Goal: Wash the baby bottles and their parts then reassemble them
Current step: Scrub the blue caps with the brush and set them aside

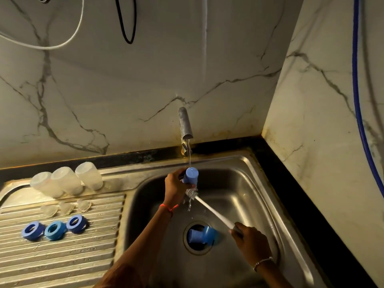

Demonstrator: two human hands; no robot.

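You face a home kitchen sink corner, stainless steel sink (239, 177) with a ribbed drainboard (62, 256) on your left, tap (185, 123) running at the back ledge, marble-patterned wall panels (124, 90), black countertop (297, 204), clear baby bottles (66, 179) upturned on the drainboard.

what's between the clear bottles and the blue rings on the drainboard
Three clear nipples lie in a row on the drainboard between the bottles and the blue rings, in the head view.

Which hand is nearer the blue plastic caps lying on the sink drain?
Right. The right hand, gripping the white brush handle, is beside those blue caps; the left hand is farther up, holding another blue cap under the running tap.
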